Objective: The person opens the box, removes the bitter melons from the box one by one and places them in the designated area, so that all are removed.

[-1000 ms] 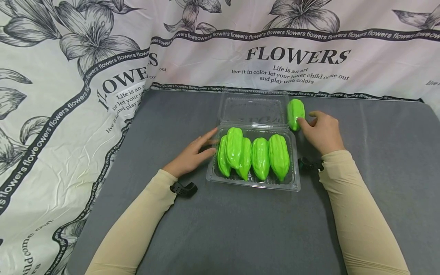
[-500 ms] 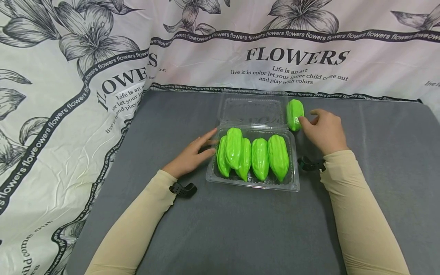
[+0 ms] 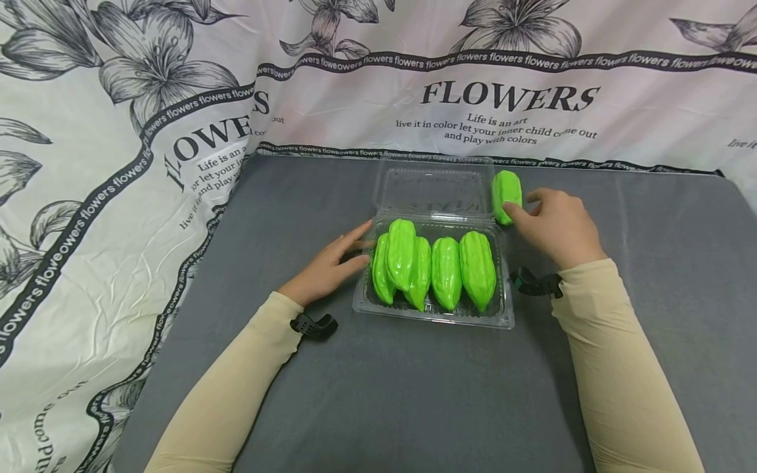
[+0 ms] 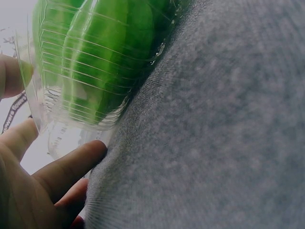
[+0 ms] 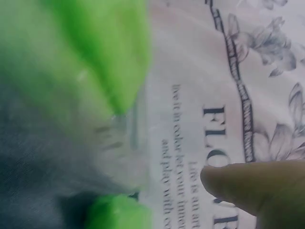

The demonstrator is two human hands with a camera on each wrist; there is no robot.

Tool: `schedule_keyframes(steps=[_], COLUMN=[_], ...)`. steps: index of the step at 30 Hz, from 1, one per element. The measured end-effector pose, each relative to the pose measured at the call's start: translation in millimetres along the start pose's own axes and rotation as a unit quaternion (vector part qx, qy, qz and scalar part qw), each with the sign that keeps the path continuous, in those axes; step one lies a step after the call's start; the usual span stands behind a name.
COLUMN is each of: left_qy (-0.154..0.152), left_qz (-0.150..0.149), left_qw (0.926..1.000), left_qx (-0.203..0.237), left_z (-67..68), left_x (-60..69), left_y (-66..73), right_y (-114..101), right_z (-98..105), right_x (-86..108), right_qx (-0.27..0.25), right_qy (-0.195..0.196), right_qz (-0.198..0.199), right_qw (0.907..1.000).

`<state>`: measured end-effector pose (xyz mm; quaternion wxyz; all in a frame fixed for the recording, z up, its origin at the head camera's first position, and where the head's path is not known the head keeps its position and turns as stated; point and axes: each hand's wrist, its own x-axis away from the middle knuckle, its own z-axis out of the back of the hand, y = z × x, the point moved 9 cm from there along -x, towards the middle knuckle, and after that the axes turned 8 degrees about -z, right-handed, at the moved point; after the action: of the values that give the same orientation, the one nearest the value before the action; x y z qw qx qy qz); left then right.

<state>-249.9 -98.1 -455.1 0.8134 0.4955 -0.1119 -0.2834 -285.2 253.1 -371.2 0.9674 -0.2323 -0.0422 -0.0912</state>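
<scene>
1. Clear plastic container (image 3: 434, 318): positioned at the centre of the head view, lid (image 3: 434, 190) folded back toward the upper centre. Both appear thin-walled. Uneven side pressure could flex the wall or slide the base across the tabletop (image 3: 414, 394).

2. Left hand (image 3: 325, 266): fingers spread at the container's left wall, gripping nothing. Likely fault: excess push shifts the container to the right of the frame; too little push leaves it unbraced if it is knocked from the opposite side.

3. Loose fruit (image 3: 506, 196): green, lying on the tabletop right of the lid, slightly above and right of the frame's centre. Whether it touches the lid edge cannot be told. Its glossy, ribbed surface may slip or roll if pressed on one side only.

4. Right hand (image 3: 556, 226): thumb and forefinger parted, thumb overlapping the loose fruit's right side. No pinch is visible; actual contact, and the position of the remaining fingers, cannot be confirmed. Likely fault: a one-sided thumb push drives the fruit against the lid.

5. Stacked fruit (image 3: 402, 253): resting on top of its neighbours at the container's left end. A jolt could tip it sideways; as it sits high, it could also obstruct the lid.

6. Rightmost fruit (image 3: 478, 270): near the container's right wall. Limited clearance there could cause jamming should another fruit be forced alongside.
</scene>
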Motion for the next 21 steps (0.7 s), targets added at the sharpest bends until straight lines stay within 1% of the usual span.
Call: schedule_keyframes(steps=[7, 16, 21], left_qy=[0.004, 0.005, 0.004], left_qz=[-0.009, -0.005, -0.005], left_qw=[0.9999, 1.0000, 1.0000], left_qx=[-0.007, -0.005, -0.007], left_z=[0.8, 1.0, 0.9], left_x=[-0.8, -0.9, -0.5], left_y=[2.6, 1.6, 1.3], right_y=[-15.1, -36.6, -46.6], right_z=[5.1, 13.9, 11.8], right_x=[14.8, 33.9, 44.3], right_qx=[0.009, 0.011, 0.023], right_qy=[-0.019, -0.017, -0.049], right_qz=[0.020, 0.051, 0.065], right_qw=[0.9996, 0.9985, 0.9964])
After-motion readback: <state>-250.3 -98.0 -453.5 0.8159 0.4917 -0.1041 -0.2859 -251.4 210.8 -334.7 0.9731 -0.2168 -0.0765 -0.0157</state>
